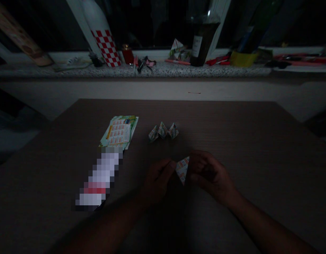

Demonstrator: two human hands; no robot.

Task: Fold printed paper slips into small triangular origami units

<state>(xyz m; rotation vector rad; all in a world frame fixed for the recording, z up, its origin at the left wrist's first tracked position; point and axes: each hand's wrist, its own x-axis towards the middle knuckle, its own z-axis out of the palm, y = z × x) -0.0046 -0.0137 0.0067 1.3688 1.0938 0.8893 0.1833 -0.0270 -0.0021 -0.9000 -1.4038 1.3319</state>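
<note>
My left hand (159,179) pinches a small folded paper triangle (183,168) at its left corner, thumb on top. Printed orange and white patches show on the paper, and one point faces down towards me. Just right of it, my right hand (212,176) is curved with thumb and fingers apart, and I see nothing held in it. Beyond my hands, three small folded paper pieces (163,130) stand in a row on the table. A stack of printed green and white paper sheets (119,131) lies to the left.
A blurred-out flat object, perhaps a phone (100,176), lies below the stack on the brown table (231,123). Along the granite windowsill (163,71) stand a red-and-white checkered bottle (107,46), a dark labelled container (202,44), a yellow-based item (243,59) and pens. The room is dim.
</note>
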